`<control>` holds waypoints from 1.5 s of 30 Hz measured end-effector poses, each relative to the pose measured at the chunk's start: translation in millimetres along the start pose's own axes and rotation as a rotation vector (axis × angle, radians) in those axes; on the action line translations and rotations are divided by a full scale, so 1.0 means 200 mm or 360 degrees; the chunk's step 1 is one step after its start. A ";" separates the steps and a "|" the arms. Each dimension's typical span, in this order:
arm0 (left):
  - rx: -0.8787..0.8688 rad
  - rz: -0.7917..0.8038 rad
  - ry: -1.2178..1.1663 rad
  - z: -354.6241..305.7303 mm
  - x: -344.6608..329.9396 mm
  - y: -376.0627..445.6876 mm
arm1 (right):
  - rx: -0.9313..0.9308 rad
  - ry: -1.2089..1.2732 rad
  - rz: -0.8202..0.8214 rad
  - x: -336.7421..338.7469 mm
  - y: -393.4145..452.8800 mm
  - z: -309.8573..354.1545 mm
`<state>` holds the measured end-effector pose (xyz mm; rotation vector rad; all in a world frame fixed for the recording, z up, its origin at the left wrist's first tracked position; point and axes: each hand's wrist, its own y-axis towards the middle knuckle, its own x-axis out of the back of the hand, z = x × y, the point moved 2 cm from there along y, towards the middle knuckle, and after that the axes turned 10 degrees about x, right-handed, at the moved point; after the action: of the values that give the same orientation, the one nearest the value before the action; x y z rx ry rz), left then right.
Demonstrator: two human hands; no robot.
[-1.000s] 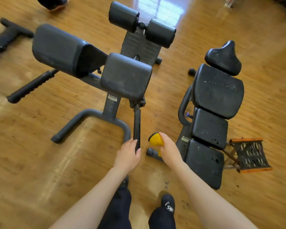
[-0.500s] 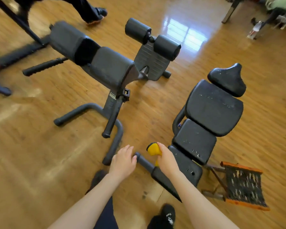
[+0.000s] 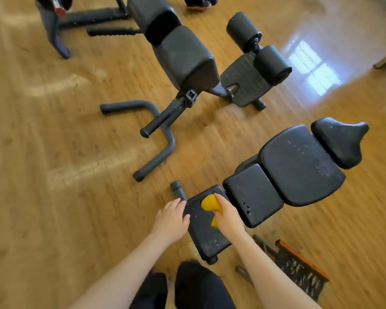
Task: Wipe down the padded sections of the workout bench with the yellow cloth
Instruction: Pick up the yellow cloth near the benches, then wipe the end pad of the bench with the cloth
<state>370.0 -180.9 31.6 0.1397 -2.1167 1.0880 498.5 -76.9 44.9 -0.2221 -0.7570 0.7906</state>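
- right hand (image 3: 228, 216): fingers curled shut round a bunched yellow cloth (image 3: 210, 204), pressed on the nearest pad (image 3: 201, 228) of the black workout bench (image 3: 299, 166); cloth sits toward that pad's 12 o'clock end.
- left hand (image 3: 172, 218): loosely open, holding nothing, fingertips resting on the pad's 9 o'clock edge, seemingly to steady it.
- bench layout: middle pad (image 3: 252, 192) and large back pad (image 3: 299, 166) run off toward 2 o'clock, head pad (image 3: 341, 139) last; all show pale specks and look unwiped.
- risk, coverage: the cloth is balled so small that little of it meets the vinyl; strokes may leave strips of dust, and the gaps between pads are easily skipped.
- risk, reach: the far pads lie well away at 2 o'clock; leaning over could shift weight onto the near pad and tip or slide the bench on the glossy wood floor (image 3: 54, 175).
- risk, footing: a slatted wooden stool (image 3: 299, 264) lies just beside the bench at 4 o'clock, and the hyperextension bench (image 3: 183, 56) at 12 o'clock crowds the path round.
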 end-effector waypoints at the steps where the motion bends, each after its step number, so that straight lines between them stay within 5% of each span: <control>1: 0.0028 -0.0013 -0.0034 -0.01 -0.03 0.00 | -0.0025 0.0021 0.0035 -0.01 0.02 -0.04; 10: 0.0434 -0.0276 -0.0457 -0.18 -0.41 0.26 | 0.0153 0.0079 0.0350 0.02 0.42 -0.46; 14: 0.0513 -0.0078 -0.0221 -0.20 -0.82 0.62 | 0.0275 -0.0240 0.0507 -0.07 0.69 -0.81; 18: 0.0622 -0.0247 -0.0022 -0.20 -1.08 0.78 | 0.0631 -0.0494 0.0436 -0.16 0.85 -0.99; 26: 0.0679 -0.0297 -0.0007 -0.22 -1.10 0.77 | 0.0725 -0.0297 0.0323 -0.10 0.80 -1.00; 33: 0.0602 -0.0465 -0.0122 -0.18 -1.14 0.78 | 0.0967 -0.0499 0.0728 -0.15 0.88 -1.00; 39: 0.0519 -0.0593 -0.0182 -0.15 -1.16 0.77 | 0.0894 -0.0351 0.0619 -0.18 0.89 -1.01; 45: 0.0479 -0.0735 -0.0160 -0.15 -1.18 0.76 | 0.1124 -0.0405 0.0498 -0.20 0.88 -1.09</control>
<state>496.6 -114.4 -213.1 0.7994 -1.8585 1.1192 531.4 36.9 -212.2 0.4127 -0.6426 1.3515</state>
